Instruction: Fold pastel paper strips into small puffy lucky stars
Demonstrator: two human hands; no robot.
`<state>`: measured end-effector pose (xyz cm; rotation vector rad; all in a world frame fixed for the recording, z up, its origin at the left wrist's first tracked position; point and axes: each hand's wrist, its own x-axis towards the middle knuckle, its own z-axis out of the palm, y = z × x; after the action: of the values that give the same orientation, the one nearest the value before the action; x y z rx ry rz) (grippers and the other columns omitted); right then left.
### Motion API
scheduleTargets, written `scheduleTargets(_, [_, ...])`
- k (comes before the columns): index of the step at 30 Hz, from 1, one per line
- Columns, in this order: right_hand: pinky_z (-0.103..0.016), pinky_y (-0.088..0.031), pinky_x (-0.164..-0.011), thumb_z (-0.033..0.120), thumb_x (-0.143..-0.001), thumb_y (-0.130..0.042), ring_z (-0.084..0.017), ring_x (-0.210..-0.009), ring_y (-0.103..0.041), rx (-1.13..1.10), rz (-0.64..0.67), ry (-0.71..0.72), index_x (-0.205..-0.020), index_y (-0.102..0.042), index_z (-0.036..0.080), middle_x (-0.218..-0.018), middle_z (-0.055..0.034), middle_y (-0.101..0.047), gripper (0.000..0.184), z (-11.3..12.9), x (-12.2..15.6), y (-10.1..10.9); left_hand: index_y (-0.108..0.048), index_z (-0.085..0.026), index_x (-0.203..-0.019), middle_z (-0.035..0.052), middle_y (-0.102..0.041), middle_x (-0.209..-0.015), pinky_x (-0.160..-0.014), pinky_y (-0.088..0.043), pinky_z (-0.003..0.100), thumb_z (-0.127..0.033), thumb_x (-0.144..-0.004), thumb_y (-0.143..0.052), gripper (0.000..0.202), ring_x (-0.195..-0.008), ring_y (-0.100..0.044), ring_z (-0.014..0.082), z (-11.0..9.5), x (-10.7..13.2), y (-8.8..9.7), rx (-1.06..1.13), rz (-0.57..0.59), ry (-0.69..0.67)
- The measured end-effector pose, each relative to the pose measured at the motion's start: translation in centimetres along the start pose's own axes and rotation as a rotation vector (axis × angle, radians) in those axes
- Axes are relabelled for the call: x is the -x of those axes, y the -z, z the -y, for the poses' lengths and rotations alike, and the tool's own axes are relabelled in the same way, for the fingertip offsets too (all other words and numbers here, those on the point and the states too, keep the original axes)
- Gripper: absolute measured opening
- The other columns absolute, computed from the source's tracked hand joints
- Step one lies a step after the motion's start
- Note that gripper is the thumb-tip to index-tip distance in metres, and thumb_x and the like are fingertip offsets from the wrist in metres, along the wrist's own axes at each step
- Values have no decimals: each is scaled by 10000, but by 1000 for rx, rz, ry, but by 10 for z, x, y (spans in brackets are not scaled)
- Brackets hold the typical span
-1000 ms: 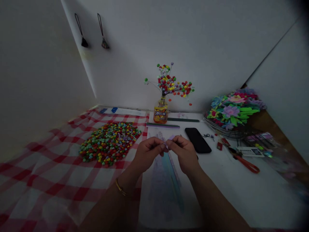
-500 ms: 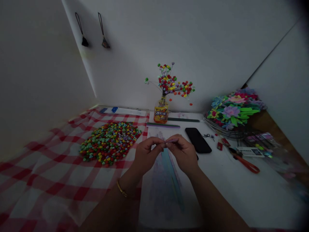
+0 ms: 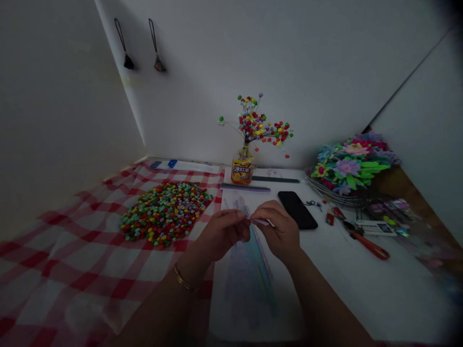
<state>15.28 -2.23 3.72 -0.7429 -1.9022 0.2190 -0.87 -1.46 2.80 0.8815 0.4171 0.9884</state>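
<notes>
Over the white board, both hands meet at a small lilac paper strip [image 3: 261, 222]. My right hand [image 3: 278, 229] pinches it between thumb and fingers, and a short length sticks out toward the wrist side. My left hand [image 3: 227, 231], with a gold bangle on the wrist, is curled with thumb and forefinger closed at the strip's left end. The tiny fold between the fingertips is too small to make out. Below the hands lie long teal and lilac paper strips [image 3: 258, 262] on the board. Left of them spreads a heap of colourful folded paper stars [image 3: 166, 212].
Behind stands a bottle [image 3: 241, 169] holding wire stems topped with paper stars. More strips [image 3: 246, 187] lie before it. At right are a black phone [image 3: 297, 210], orange-handled pliers [image 3: 369, 245] and a pile of fuzzy flowers [image 3: 350, 166]. A red-checked cloth [image 3: 87, 262] covers the left side.
My left hand has rolled, its fingers now curled in beneath the thumb. The strip has turned and now points down to the right from my right hand's pinch.
</notes>
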Motion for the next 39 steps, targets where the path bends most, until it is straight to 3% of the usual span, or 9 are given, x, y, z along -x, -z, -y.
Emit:
scheduleTargets(4, [-330,-442,-766,131,-777,-559,-168,-819,-557,-59,11,-17,-867,-636,235,-849,-31,-601,158,-2,1,-4,-596,-125,-636,5,-564,-473,-551,-369,253,-184,-718,-581,102,-467,-508,101,0,1,2,37,4,28])
scheduleTargets(9, [-299,-444,-728,223,-703,-665,-156,-780,-555,-218,-44,-335,-888,-622,235,-810,-7,-597,190,-5,0,-12,-593,-147,-650,-13,-578,-480,-548,-374,230,-177,-678,-629,55,-483,-507,91,1,-3,0,-13,-146,-183])
scheduleTargets(15, [-275,-449,-664,276,-682,-678,-141,-709,-552,-464,-19,-529,-806,-614,203,-739,2,-601,157,-1,0,-14,-619,-150,-633,-16,-599,-551,-559,-410,231,-185,-683,-636,63,-541,-530,97,3,-3,-1,-359,-285,-402])
scheduleTargets(20, [-283,-464,-655,296,-690,-668,-138,-666,-585,-528,-83,-639,-756,-615,187,-687,1,-630,138,5,-2,-13,-631,-163,-685,4,-634,-639,-601,-443,246,-203,-706,-629,45,-612,-568,118,10,-2,0,-559,-256,-530])
scheduleTargets(24, [-265,-457,-628,276,-696,-658,-129,-635,-588,-555,-86,-638,-718,-615,185,-629,14,-623,103,7,-4,-11,-630,-161,-717,16,-637,-664,-631,-459,256,-239,-731,-618,80,-639,-581,124,13,-3,2,-540,-218,-502])
scheduleTargets(31, [-257,-428,-622,250,-699,-647,-130,-658,-555,-380,-37,-576,-718,-636,181,-678,4,-624,72,6,-3,-9,-609,-152,-714,4,-595,-640,-614,-446,244,-258,-739,-618,109,-618,-546,109,9,-2,0,-557,-211,-510])
scheduleTargets(36, [-258,-428,-620,267,-675,-671,-121,-623,-554,-568,-36,-675,-723,-633,184,-647,12,-623,103,5,-4,-10,-601,-147,-688,5,-585,-607,-606,-443,245,-258,-748,-610,127,-609,-541,109,6,0,-2,-560,-223,-498])
scheduleTargets(39, [-247,-419,-589,249,-660,-678,-107,-580,-532,-714,-9,-737,-684,-625,172,-592,23,-595,96,3,-4,-8,-631,-159,-766,0,-608,-629,-543,-438,230,-239,-702,-660,106,-556,-535,94,6,-1,-1,-436,-125,-454])
